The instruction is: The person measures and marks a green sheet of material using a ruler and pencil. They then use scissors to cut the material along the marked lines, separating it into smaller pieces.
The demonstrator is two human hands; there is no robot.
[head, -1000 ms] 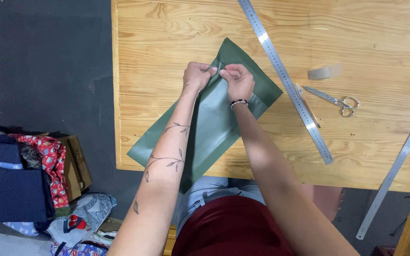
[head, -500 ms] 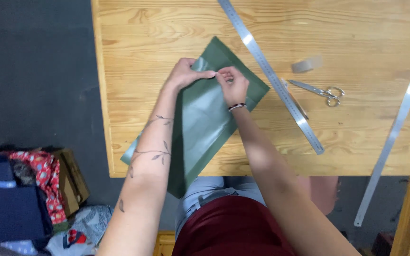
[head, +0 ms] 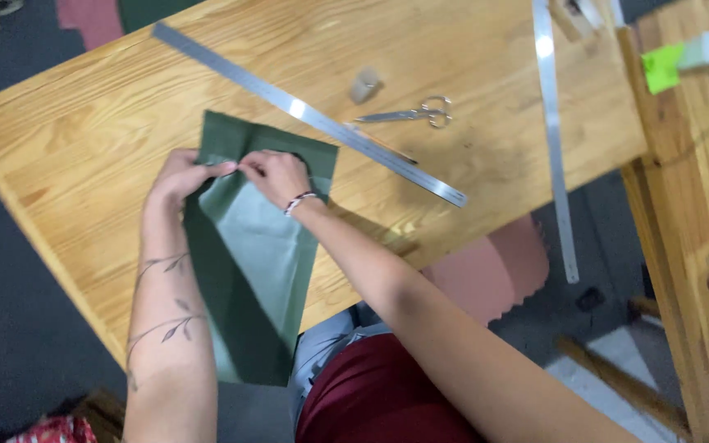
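Note:
A dark green piece of fabric (head: pixel 252 262) lies on the wooden table (head: pixel 84 156), its near end hanging over the table's front edge. My left hand (head: pixel 180 176) and my right hand (head: pixel 276 174) meet at the cloth's far part, each pinching a fold of it between fingers and thumb. The right wrist wears a thin bracelet. The fold itself is partly hidden under my fingers.
A long steel ruler (head: pixel 305 111) lies diagonally just beyond the cloth. Scissors (head: pixel 412 113) and a small grey block (head: pixel 364 84) sit past it. A second metal ruler (head: pixel 553 131) overhangs the right edge. Another wooden surface (head: pixel 699 180) stands at right.
The view has swung, so the table now appears rotated and shifted left. My hands stay together on the fabric's far part, still pinching it.

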